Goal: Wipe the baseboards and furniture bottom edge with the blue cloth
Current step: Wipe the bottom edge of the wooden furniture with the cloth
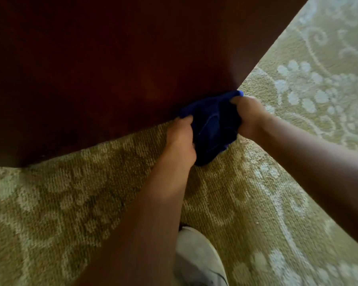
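A dark blue cloth [212, 124] is bunched against the bottom corner of a dark reddish-brown piece of furniture [112, 69], where it meets the carpet. My left hand [181, 139] grips the cloth's left side with curled fingers. My right hand [249, 116] grips its right side, with the fingers tucked into the fabric near the furniture's corner. The cloth's lower part hangs down onto the carpet between both hands.
An olive-green carpet [277, 182] with a pale floral pattern covers the floor around the furniture. A white shoe [196, 263] stands on the carpet at the bottom centre, just below my left forearm.
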`<state>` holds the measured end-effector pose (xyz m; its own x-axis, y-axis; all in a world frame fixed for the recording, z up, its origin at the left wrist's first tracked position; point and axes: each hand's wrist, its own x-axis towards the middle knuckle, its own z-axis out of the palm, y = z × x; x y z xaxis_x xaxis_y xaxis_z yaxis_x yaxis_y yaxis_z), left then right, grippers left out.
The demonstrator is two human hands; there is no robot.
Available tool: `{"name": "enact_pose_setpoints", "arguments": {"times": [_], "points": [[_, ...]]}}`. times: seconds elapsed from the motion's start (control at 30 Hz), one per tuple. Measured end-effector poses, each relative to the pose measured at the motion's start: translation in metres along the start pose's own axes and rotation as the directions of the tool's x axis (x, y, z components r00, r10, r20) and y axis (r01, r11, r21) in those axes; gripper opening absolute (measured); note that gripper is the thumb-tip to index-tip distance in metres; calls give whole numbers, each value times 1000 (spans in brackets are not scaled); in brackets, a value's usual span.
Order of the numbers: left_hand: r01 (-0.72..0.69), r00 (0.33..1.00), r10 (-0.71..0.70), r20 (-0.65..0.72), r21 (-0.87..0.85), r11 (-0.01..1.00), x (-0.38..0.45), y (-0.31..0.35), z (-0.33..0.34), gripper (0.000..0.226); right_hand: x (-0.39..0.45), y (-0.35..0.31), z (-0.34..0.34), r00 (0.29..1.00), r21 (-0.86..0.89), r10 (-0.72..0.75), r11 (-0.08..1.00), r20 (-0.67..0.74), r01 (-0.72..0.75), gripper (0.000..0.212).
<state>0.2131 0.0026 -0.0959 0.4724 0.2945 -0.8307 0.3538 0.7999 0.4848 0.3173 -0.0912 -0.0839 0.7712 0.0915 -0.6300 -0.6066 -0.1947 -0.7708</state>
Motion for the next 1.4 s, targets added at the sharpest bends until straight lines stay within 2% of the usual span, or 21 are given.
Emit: {"name": "enact_pose_setpoints", "arguments": {"times": [0.03, 0.1, 0.17, 0.27, 0.37, 0.43, 0.47, 0.53, 0.6, 0.7, 0.73, 0.8, 0.83, 0.9, 1.03, 1.13, 1.3, 1.4], "points": [[-17, 1000, 17, -3, -25, 1000, -5, 3, 6, 44, 1, -5, -2, 999, 88, -24, 996, -21, 25, 11], [-105, 994, 106, 13, -73, 992, -16, 7, 18, 43, 2, -13, -5, 995, 231, -93, 968, -36, 99, 34], [-175, 984, 176, 12, -52, 983, -25, 8, 24, 43, 3, -16, -4, 985, 285, -144, 944, -90, 164, 34], [-126, 991, 125, -51, -7, 992, -14, 4, 14, 39, 4, 4, 4, 987, 160, -116, 978, -116, 133, 13], [24, 999, -27, -40, -64, 998, 0, -5, -6, 39, 2, 22, 13, 995, -70, -10, 998, -102, 3, 16], [66, 997, -70, -44, -86, 994, 0, -3, -9, 43, -2, 12, 19, 991, -67, 36, 997, -126, -45, 21], [51, 996, -57, -71, -81, 995, -3, 2, -6, 46, -6, 3, 21, 989, -22, 35, 999, -143, -38, 23], [-53, 991, 39, -124, -112, 992, -12, 15, 1, 54, -13, -9, 23, 985, 64, -42, 997, -167, 53, 14], [-161, 979, 143, -148, -121, 979, -27, 22, 9, 47, -23, -16, 24, 974, 139, -142, 976, -178, 168, 9], [-171, 975, 164, -147, -41, 984, -30, 16, 7, 47, -23, -5, 28, 958, 74, -234, 966, -166, 249, 11], [-116, 984, 114, -137, -10, 993, -24, 11, 1, 49, -18, 3, 27, 963, 30, -229, 971, -144, 236, 11], [7, 998, -7, -65, 0, 1000, -12, 2, -13, 42, -8, 17, 20, 991, -57, -110, 993, -75, 106, 25], [39, 998, -39, -53, -15, 999, -9, -1, -19, 39, -6, 20, 17, 998, -101, -41, 994, -52, 36, 28], [69, 995, -73, -67, -65, 996, -5, -6, -21, 41, -5, 21, 10, 1000, -132, 15, 991, -13, -16, 30], [57, 987, -68, -144, -79, 995, -34, -2, -2, 46, -26, 10, 10, 999, -110, 2, 994, -43, -6, 22], [-18, 984, -7, -178, -139, 990, -63, 4, 7, 53, -51, -8, 5, 999, -94, 29, 995, -20, -30, 14], [-157, 975, 133, -180, -127, 979, -112, 25, 2, 61, -102, -58, -5, 997, -206, 12, 979, 72, 3, 26], [-175, 978, 162, -129, -91, 980, -144, 36, 5, 58, -142, -87, -18, 996, -294, -39, 954, 84, 62, 21]]}}
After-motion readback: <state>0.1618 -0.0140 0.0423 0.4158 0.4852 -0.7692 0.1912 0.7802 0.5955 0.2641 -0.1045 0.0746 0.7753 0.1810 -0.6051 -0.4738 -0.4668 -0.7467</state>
